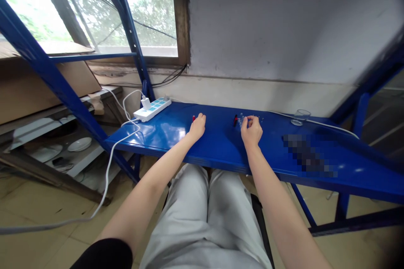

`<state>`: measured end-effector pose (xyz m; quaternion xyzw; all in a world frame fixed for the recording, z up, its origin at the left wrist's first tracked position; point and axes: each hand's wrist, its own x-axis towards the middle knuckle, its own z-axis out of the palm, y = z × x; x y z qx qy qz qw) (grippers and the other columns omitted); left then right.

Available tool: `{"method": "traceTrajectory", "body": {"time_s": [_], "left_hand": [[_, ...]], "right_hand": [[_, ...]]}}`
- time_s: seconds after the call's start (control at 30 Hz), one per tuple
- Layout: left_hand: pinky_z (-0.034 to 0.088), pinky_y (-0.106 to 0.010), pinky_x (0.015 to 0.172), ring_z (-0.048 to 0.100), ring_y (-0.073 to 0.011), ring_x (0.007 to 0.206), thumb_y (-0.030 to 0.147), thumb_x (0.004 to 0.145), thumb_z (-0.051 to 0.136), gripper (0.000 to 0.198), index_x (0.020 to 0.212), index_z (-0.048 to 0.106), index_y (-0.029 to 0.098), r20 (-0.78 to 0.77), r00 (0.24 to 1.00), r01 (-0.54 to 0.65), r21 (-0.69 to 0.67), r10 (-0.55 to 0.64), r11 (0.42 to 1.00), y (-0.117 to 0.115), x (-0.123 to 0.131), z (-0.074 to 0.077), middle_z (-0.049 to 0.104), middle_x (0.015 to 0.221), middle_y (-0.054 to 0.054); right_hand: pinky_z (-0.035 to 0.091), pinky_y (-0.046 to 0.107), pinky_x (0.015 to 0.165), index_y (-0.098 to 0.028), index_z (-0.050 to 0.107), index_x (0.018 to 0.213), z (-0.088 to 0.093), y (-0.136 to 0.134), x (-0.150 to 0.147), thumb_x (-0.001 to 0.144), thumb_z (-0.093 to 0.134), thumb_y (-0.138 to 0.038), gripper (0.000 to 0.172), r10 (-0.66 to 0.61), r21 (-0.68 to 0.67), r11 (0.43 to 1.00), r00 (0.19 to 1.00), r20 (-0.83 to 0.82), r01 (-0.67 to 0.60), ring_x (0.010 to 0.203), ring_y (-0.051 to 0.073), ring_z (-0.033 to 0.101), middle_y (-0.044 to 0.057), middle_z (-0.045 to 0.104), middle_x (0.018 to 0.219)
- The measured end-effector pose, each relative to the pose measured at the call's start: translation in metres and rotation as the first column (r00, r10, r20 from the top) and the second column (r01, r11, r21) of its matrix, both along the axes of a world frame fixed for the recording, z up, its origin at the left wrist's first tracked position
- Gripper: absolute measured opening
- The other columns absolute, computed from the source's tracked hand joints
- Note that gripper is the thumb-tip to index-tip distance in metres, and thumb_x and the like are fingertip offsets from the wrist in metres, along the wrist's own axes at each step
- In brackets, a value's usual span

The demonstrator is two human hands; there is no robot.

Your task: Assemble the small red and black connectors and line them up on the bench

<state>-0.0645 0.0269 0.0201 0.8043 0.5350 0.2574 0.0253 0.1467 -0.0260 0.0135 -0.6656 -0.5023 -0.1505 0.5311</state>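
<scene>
Over the middle of the blue shelf top (217, 145), my left hand (198, 127) is closed, its fingers curled round a small red object (193, 118) that shows at its left side. My right hand (251, 130) is a short way to the right, thumb and fingertips brought together in a pinch. What the pinch holds, if anything, is too small to make out. Small clear pieces (241, 117) lie scattered by its fingertips. Just left of them is a small red and black object (235, 120), apart from both hands.
A white power strip (152, 109) with a plugged-in cable lies at the shelf's left end. Toward the right are a clear round cup (300, 117) and a blurred-out dark item (307, 155). A white cable (328, 124) runs along the back. Blue posts (126, 21) flank the shelf.
</scene>
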Motion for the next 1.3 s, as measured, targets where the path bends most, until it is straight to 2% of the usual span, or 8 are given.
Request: {"method": "traceTrajectory", "body": {"time_s": [0.13, 0.23, 0.3, 0.43, 0.53, 0.67, 0.8, 1.3], "left_hand": [[0.046, -0.033, 0.077, 0.060, -0.0193, 0.083, -0.004, 0.074, 0.037, 0.033, 0.095, 0.058, 0.013, 0.239, 0.969, 0.065, -0.004, -0.062, 0.998, 0.011, 0.007, -0.006, 0.056, 0.102, -0.013], [0.046, -0.028, 0.067, 0.060, -0.0137, 0.067, 0.002, 0.077, 0.043, 0.020, 0.083, 0.058, 0.013, 0.531, 0.845, 0.127, -0.082, -0.065, 0.989, 0.014, 0.020, -0.008, 0.060, 0.085, -0.008], [0.044, -0.024, 0.057, 0.058, -0.0106, 0.057, 0.005, 0.079, 0.044, 0.015, 0.080, 0.056, 0.013, 0.726, 0.687, 0.195, -0.138, -0.034, 0.971, 0.010, 0.030, -0.008, 0.060, 0.076, -0.005], [0.039, -0.020, 0.048, 0.058, -0.0086, 0.054, 0.008, 0.078, 0.050, 0.006, 0.082, 0.053, 0.011, 0.962, 0.272, 0.330, -0.126, 0.034, 0.936, -0.002, 0.044, -0.008, 0.061, 0.076, -0.005], [0.040, -0.020, 0.050, 0.059, -0.0081, 0.056, 0.011, 0.077, 0.056, 0.006, 0.083, 0.054, 0.010, 0.992, 0.111, 0.442, -0.096, 0.051, 0.892, -0.011, 0.044, -0.010, 0.062, 0.078, -0.006], [0.044, -0.022, 0.056, 0.060, -0.0085, 0.059, 0.012, 0.076, 0.060, 0.010, 0.085, 0.056, 0.010, 0.996, 0.064, 0.546, -0.080, 0.054, 0.834, -0.018, 0.038, -0.008, 0.063, 0.079, -0.005], [0.047, -0.025, 0.064, 0.060, -0.0087, 0.061, 0.012, 0.075, 0.062, 0.012, 0.085, 0.057, 0.010, 0.994, 0.073, 0.602, -0.104, 0.075, 0.792, -0.023, 0.037, -0.005, 0.063, 0.080, -0.005], [0.048, -0.026, 0.068, 0.062, -0.0099, 0.064, 0.009, 0.076, 0.060, 0.010, 0.085, 0.056, 0.009, 0.995, 0.027, 0.589, -0.096, 0.099, 0.803, -0.022, 0.036, -0.006, 0.064, 0.080, -0.005]], "right_hand": [[0.035, 0.026, 0.056, -0.017, 0.055, 0.090, 0.000, -0.001, -0.002, 0.088, 0.035, -0.038, 0.030, 0.022, 0.050, 0.999, 1.000, 0.020, -0.023, 0.058, 0.016, 0.051, 0.002, 0.052, 0.061], [0.036, 0.025, 0.056, -0.017, 0.054, 0.088, -0.001, -0.003, -0.006, 0.089, 0.034, -0.040, 0.031, 0.102, 0.050, 0.993, 0.991, 0.081, -0.107, 0.057, 0.014, 0.051, 0.002, 0.051, 0.061], [0.035, 0.024, 0.055, -0.018, 0.054, 0.086, -0.001, -0.004, -0.011, 0.089, 0.034, -0.042, 0.031, 0.195, -0.001, 0.980, 0.971, 0.140, -0.197, 0.056, 0.014, 0.050, 0.002, 0.052, 0.061], [0.033, 0.023, 0.053, -0.020, 0.053, 0.089, -0.002, -0.004, -0.019, 0.090, 0.033, -0.045, 0.032, 0.387, -0.217, 0.912, 0.904, 0.183, -0.347, 0.057, 0.014, 0.052, 0.002, 0.057, 0.066], [0.033, 0.024, 0.053, -0.022, 0.052, 0.093, -0.001, -0.004, -0.023, 0.091, 0.028, -0.046, 0.034, 0.482, -0.362, 0.843, 0.857, 0.181, -0.398, 0.062, 0.015, 0.056, 0.004, 0.062, 0.078], [0.032, 0.024, 0.053, -0.023, 0.052, 0.093, -0.001, -0.004, -0.026, 0.093, 0.021, -0.044, 0.037, 0.545, -0.451, 0.790, 0.814, 0.202, -0.417, 0.063, 0.016, 0.057, 0.004, 0.063, 0.082], [0.030, 0.024, 0.052, -0.022, 0.052, 0.091, -0.001, -0.004, -0.027, 0.094, 0.022, -0.043, 0.036, 0.543, -0.463, 0.789, 0.811, 0.217, -0.404, 0.062, 0.016, 0.057, 0.004, 0.063, 0.078], [0.046, 0.027, 0.069, -0.022, 0.053, 0.114, -0.005, -0.003, -0.027, 0.090, 0.037, -0.036, 0.032, 0.565, -0.371, 0.797, 0.805, 0.182, -0.476, 0.087, 0.019, 0.063, 0.007, 0.063, 0.110]]}}
